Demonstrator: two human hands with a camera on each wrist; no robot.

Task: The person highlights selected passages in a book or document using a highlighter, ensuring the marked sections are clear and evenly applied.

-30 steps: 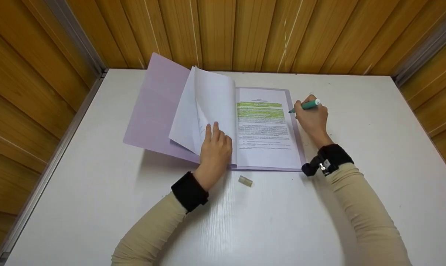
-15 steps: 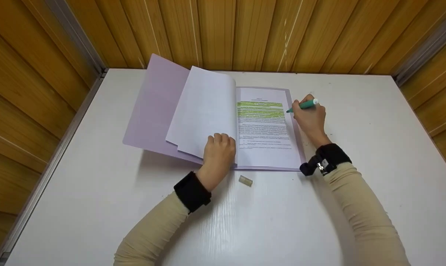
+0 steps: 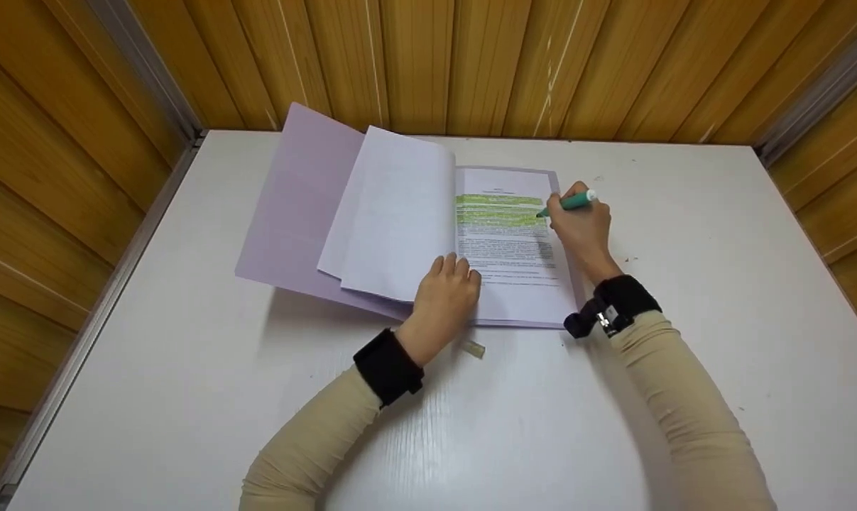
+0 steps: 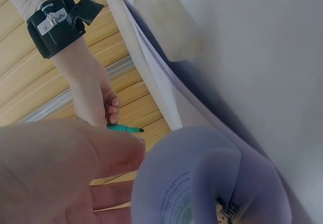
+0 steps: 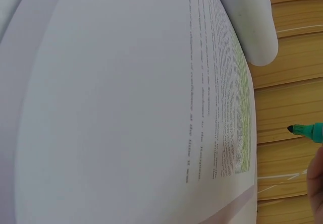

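While the white tabletop (image 3: 613,426) fills most of the head view, boxed in by wooden wall panels (image 3: 428,64) at its far and side edges, a lilac folder (image 3: 293,206) lies open across its far half. Turned-back white sheets (image 3: 392,213) curve over the folder's left flap, and the printed page (image 3: 510,248) on its right flap lies flat, its upper lines marked in green. The left hand (image 3: 448,298) rests on the lower part of the page near the fold, fingers loosely bent and pressing the paper, gripping nothing that can be seen. The right hand (image 3: 577,227) is at the page's right edge, fingers curled round a green highlighter (image 3: 569,204) whose tip points at the end of the marked lines; in the right wrist view that tip (image 5: 298,129) appears just off the paper's edge. Black wrist straps (image 3: 389,365) sit on both beige sleeves. A small pale cap (image 3: 473,348) lies on the tabletop just below the folder, close beside the left wrist.
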